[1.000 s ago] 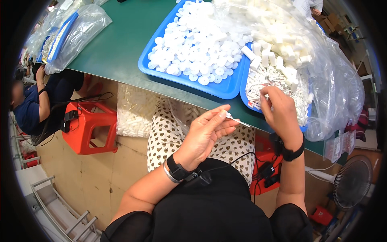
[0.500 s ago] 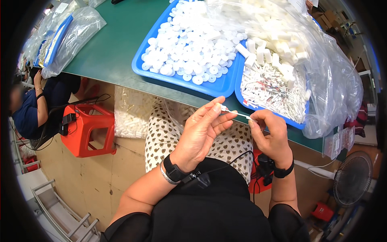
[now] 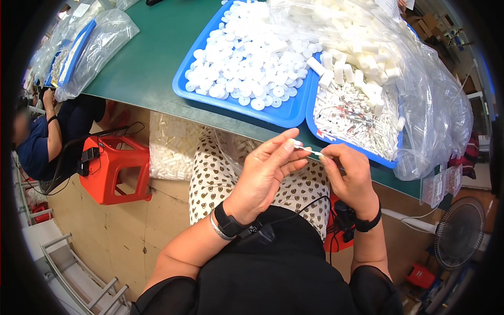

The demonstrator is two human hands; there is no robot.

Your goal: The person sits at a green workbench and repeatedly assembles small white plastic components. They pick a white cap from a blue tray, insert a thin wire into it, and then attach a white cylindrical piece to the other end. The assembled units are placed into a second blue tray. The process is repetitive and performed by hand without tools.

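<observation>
Green desk (image 3: 152, 58): we see it run across the top of the view, with two blue trays near its front edge.
White stick (image 3: 314, 152): it lies slantwise between the two hands, just off that edge and above the patterned trousers (image 3: 210, 178).
Left hand (image 3: 263, 174): thumb and forefinger pinch the stick's thicker end, the other fingers loosely bent.
Right hand (image 3: 350, 176): thumb and forefinger pinch the far end.
Left tray (image 3: 281, 116): we find it heaped with white discs (image 3: 236, 68).
Right tray (image 3: 386, 158): small white pieces (image 3: 344, 107) fill it, beside fat white tubes (image 3: 367, 58) and a clear bag (image 3: 441, 110).
Risk: we judge that uneven pulling could bend the stick, and a loosened pinch could drop it onto the lap.
</observation>
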